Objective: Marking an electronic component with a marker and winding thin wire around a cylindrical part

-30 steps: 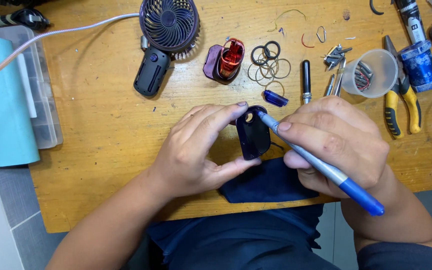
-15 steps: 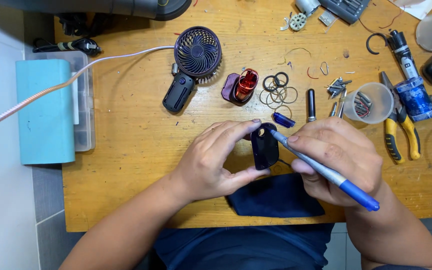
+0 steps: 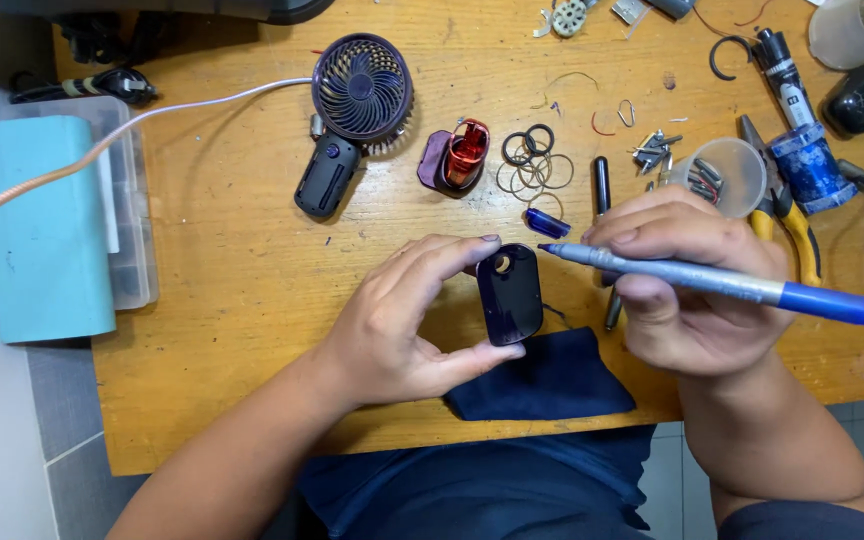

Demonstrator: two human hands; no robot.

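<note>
My left hand [image 3: 402, 320] pinches a small flat dark purple cover [image 3: 510, 294] with a round hole near its top, held upright between thumb and fingers above the wooden table [image 3: 232, 250]. My right hand [image 3: 687, 290] grips a blue and grey pen-shaped tool [image 3: 722, 284] lying nearly level, its tip pointing left and just off the cover's upper right corner. A dark blue cloth [image 3: 542, 378] lies under both hands at the table's front edge.
Behind the hands lie a small dark handheld fan [image 3: 352, 110], a purple and red part [image 3: 457, 157], several rings [image 3: 532, 160], a tiny blue piece [image 3: 546, 222], a clear cup [image 3: 722, 175], yellow-handled pliers [image 3: 787, 215] and a light blue box [image 3: 42, 230] at left.
The tool tip has drawn back out of the cover and to the right, and the tool now lies flatter. The view has shifted, so the hands sit lower in the picture.
</note>
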